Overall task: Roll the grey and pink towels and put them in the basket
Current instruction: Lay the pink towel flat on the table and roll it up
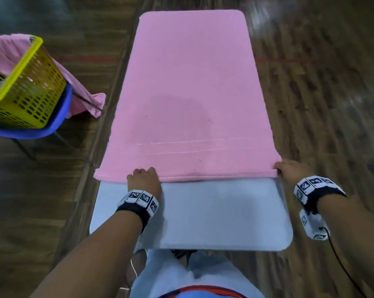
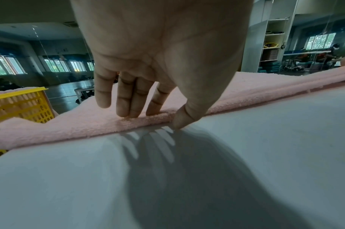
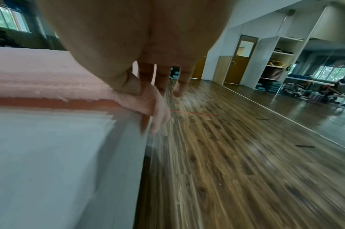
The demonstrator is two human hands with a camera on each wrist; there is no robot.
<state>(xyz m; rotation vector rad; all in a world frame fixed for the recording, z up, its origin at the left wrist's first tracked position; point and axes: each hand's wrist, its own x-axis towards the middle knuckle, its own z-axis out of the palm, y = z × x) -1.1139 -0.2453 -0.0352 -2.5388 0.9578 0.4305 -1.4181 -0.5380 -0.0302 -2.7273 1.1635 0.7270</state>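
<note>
A pink towel (image 1: pixel 190 93) lies spread flat along a narrow white table (image 1: pixel 214 214). My left hand (image 1: pixel 144 175) is at the towel's near hem, left of centre. In the left wrist view its fingers (image 2: pixel 128 100) lie on top of the pink towel (image 2: pixel 79 127) and the thumb presses against the hem, pinching it. My right hand (image 1: pixel 286 168) holds the near right corner. In the right wrist view the thumb (image 3: pixel 126 82) pinches that corner of the pink towel (image 3: pixel 30 77), and a bit of it hangs over the table (image 3: pixel 50 155) edge. No grey towel is in view.
A yellow mesh basket (image 1: pixel 25 82) stands on a blue chair (image 1: pixel 59 117) to the left of the table, with another pink cloth (image 1: pixel 83 100) draped out of it. Bare table (image 2: pixel 167 186) stretches between the hem and my body. Wooden floor (image 3: pixel 246 155) surrounds the table.
</note>
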